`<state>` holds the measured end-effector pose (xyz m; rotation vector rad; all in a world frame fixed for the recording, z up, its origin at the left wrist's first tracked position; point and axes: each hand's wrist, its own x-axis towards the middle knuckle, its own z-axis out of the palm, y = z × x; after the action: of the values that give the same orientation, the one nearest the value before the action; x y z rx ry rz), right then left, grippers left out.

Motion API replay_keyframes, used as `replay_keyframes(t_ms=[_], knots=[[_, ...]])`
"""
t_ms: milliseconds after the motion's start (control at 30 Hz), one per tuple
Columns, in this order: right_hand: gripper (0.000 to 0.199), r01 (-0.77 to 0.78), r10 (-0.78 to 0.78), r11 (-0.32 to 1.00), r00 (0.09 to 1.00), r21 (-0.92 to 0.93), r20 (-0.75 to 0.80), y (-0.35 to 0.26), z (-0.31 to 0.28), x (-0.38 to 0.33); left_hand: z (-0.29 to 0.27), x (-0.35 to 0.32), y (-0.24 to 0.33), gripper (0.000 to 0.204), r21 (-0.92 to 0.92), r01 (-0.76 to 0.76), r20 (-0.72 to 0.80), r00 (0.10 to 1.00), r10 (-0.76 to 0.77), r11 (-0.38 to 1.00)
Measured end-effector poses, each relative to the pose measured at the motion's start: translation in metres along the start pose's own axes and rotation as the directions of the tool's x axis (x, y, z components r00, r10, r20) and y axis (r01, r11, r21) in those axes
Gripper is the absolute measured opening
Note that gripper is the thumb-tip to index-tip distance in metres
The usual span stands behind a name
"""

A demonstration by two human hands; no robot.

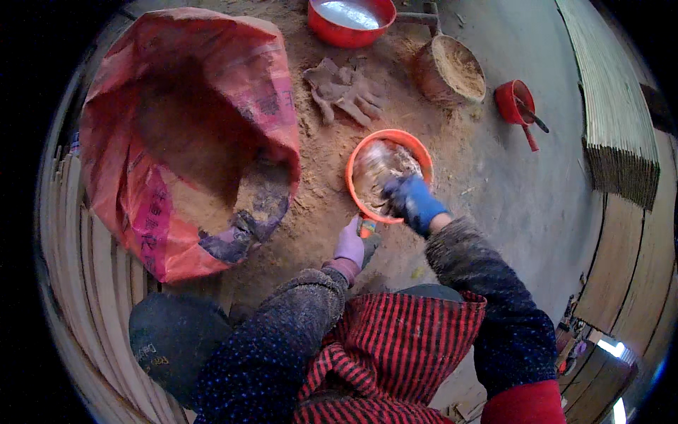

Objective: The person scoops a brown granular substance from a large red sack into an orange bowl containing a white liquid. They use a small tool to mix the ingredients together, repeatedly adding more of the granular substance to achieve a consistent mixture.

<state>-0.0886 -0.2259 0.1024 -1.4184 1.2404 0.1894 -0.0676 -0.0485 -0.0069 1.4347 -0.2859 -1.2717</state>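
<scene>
An orange dipper (428, 157) with a pale, paste-like mix (371, 185) inside is in front of me. My left hand (349, 244), in a purple and dark glove, is closed round the dipper's short handle (367, 227). Reaching in over the right rim, my right hand (414, 203) wears a blue glove. Its fingers look closed and point down into the mix. Motion blurs the mix and the fingertips, so whatever they grip is hidden.
A large red woven sack (116, 152) holding brown powder gapes at left. Beyond the dipper lie worn gloves (344, 92), a red basin (339, 35) and a scoop of sawdust-like powder (459, 67). A red dipper (510, 102) and stacked sheets (611, 92) are at right.
</scene>
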Motion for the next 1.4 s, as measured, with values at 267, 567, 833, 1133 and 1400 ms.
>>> replay_keyframes(t_ms=[267, 567, 833, 1133, 1400], knots=[[0.017, 0.001, -0.012, 0.441, 1.0, -0.898, -0.005, -0.029, -0.057, -0.065, -0.007, 0.0, -0.001, 0.054, 0.061, 0.073, -0.038, 0.997, -0.071, 0.995], [0.011, 0.017, -0.587, 0.049, 0.809, -0.999, -0.015, -0.024, -0.031, -0.024, -0.003, 0.004, -0.005, 0.045, 0.119, 0.065, -0.017, 0.998, -0.064, 0.991], [0.011, 0.304, -0.425, 0.016, 0.864, -0.952, 0.269, -0.019, -0.058, -0.076, -0.017, 0.007, -0.015, 0.031, -0.235, 0.208, -0.014, 0.976, -0.217, 0.95], [0.018, 0.047, -0.298, 0.211, 0.954, -0.976, -0.019, 0.003, 0.003, -0.039, -0.016, 0.006, -0.015, 0.039, 0.039, 0.135, -0.067, 0.989, -0.132, 0.99], [0.02, 0.219, -0.577, 0.077, 0.805, -0.973, 0.136, -0.027, -0.062, -0.032, -0.011, -0.012, 0.053, 0.043, 0.021, 0.193, 0.029, 0.981, -0.193, 0.981]])
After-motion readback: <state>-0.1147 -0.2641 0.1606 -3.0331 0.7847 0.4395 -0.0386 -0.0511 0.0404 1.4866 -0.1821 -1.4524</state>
